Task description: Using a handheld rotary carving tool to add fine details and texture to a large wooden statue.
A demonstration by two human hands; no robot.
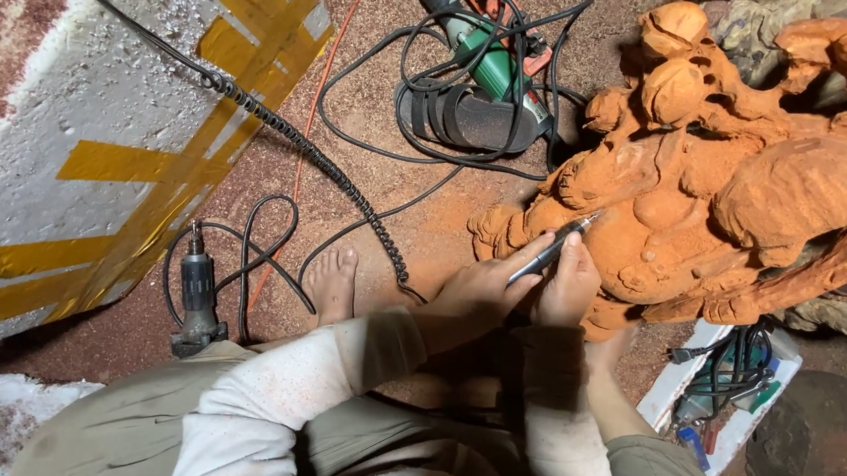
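Both hands grip one slim carving tool (pixel 552 249): the left hand (pixel 485 287) closes around its shaft, the right hand (pixel 569 283) wraps it just beside. The tool's tip touches the orange wood carving (pixel 745 191), which stands on the floor directly ahead of the hands. Left of them lies a white slab (pixel 84 115) crossed by yellow tape strips. Right of the person's knee sits a white tray (pixel 677 380) holding cables and small tools. A green power tool (pixel 490 64) lies among black cords farther off.
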